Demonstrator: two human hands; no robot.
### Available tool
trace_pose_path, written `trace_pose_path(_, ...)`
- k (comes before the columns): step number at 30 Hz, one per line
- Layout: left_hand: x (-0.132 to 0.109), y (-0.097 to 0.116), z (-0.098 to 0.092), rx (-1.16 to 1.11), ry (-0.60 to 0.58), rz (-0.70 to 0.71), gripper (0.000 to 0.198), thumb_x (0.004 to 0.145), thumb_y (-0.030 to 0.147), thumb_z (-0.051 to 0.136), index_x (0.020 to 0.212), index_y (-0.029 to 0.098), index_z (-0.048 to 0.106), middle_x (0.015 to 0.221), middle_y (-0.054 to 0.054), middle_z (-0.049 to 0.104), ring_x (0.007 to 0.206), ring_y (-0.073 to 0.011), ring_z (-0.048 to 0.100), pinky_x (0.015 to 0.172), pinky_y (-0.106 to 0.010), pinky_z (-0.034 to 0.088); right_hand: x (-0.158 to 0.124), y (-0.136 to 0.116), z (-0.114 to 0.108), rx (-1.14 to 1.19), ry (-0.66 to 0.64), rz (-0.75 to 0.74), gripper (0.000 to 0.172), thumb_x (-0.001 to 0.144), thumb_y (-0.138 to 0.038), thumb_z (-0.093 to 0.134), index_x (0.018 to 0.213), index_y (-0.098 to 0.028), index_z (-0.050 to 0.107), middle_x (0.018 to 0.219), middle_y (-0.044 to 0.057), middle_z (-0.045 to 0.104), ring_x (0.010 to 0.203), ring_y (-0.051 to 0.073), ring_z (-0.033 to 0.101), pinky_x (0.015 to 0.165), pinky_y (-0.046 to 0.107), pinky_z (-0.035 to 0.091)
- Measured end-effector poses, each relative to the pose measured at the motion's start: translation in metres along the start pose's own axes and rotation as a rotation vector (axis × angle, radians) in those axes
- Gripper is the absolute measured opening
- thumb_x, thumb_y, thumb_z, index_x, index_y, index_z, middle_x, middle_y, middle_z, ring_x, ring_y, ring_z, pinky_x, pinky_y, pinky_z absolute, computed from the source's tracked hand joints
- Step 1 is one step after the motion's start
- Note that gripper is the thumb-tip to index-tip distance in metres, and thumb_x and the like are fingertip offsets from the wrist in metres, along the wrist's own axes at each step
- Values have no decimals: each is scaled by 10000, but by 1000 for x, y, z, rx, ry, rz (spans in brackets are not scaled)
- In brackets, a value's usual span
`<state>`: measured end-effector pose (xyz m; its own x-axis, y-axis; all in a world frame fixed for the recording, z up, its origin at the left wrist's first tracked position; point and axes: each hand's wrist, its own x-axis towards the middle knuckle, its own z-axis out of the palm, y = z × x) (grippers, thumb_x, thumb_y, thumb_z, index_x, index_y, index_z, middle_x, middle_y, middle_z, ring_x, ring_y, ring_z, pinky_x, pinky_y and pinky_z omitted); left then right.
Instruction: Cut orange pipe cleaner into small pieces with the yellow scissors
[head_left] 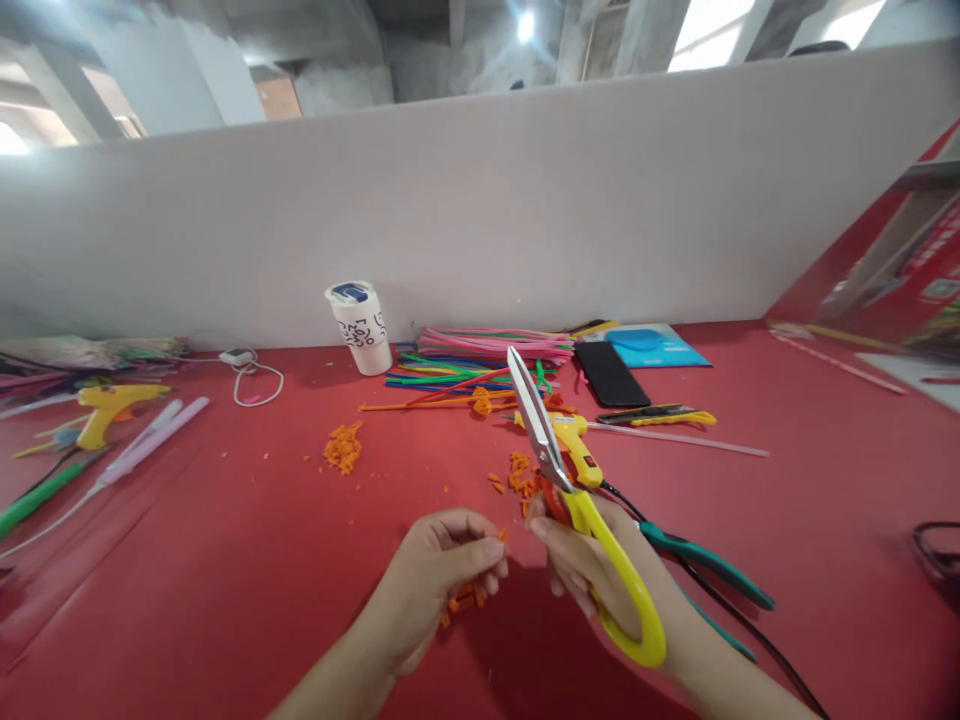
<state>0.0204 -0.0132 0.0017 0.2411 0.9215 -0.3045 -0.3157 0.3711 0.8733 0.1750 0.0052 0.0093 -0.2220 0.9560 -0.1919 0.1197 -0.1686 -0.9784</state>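
My left hand (431, 570) is closed in a pinch, with the tip of a small orange fuzzy piece (503, 536) showing at the thumb. My right hand (589, 555) grips a pair of scissors (547, 435) with a yellow and red handle; the blades look closed and point up and away. More orange snippets (460, 602) show just below my left fingers; whether they touch the hand I cannot tell. Beyond the hands, cut orange bits (517, 470) lie loosely by the yellow glue gun (576, 445), and a heap of finer orange bits (343, 447) is further left.
Pliers (712, 568) and a black cord lie by my right forearm. Further back are a utility knife (660, 415), a phone (611, 375), pipe cleaners (495, 345) and a white cup (361, 330). Another glue gun (109, 408) lies far left. A white partition (480, 210) closes off the red table.
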Motion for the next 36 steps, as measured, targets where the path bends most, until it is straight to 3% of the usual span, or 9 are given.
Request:
trace_pose_path(4,-1,2,0,9,-7,-30,130,653,218,629,606,116,563,537,1,566,444,-49,470,456,-162,327,2,-1,0,4,-29,58,254,659,-420,522,746,-183,491,334,-109,367,256,60,337,266,162,256)
trace_pose_path(11,0,0,3,204,-32,-55,117,613,225,605,586,129,545,490,17,523,428,-63,427,436,-184,300,1,0,3,-108,-121,42,90,632,-246,528,615,-191,459,378,-102,367,279,40,338,279,149,229)
trace_pose_path(14,3,1,-2,351,33,47,106,635,235,563,593,145,526,490,32,484,444,-77,419,459,-203,313,7,1,-6,-123,6,50,80,649,-256,507,624,-199,456,361,-106,365,249,34,287,277,161,206)
trace_pose_path(16,6,2,-8,564,136,189,93,658,208,519,580,160,510,519,38,464,492,-91,429,499,-213,330,14,2,-15,-149,128,91,88,667,-281,485,638,-205,453,343,-109,357,236,41,278,281,170,205)
trace_pose_path(19,12,4,-20,910,255,398,120,685,167,465,568,174,492,574,36,460,560,-107,436,556,-226,342,28,6,-29,-277,190,78,123,624,-253,533,563,-195,442,318,-108,333,246,40,300,310,177,219)
trace_pose_path(27,25,9,-50,1286,418,523,290,797,288,386,528,186,420,642,10,458,612,-131,479,609,-269,381,40,12,-40,-257,252,52,161,636,-336,538,621,-205,444,300,-109,326,243,69,332,313,193,277)
trace_pose_path(30,27,5,-50,1319,455,623,92,741,273,476,743,185,503,953,-63,515,934,-191,491,801,-337,386,36,9,-38,-226,236,30,174,640,-355,533,643,-206,444,299,-110,329,244,73,337,314,195,295)
trace_pose_path(34,31,-12,-40,1564,416,636,674,661,482,543,1214,150,347,1314,-162,321,1224,-286,250,976,-471,214,36,8,-35,-184,189,24,184,633,-361,531,634,-210,425,300,-116,328,237,67,320,301,193,286)
trace_pose_path(36,36,-19,-38,1706,367,650,766,683,557,471,1291,138,265,1372,-173,251,1260,-302,178,1001,-505,119,36,8,-34,-166,163,21,194,624,-370,532,634,-215,415,295,-122,316,234,73,325,301,198,298)
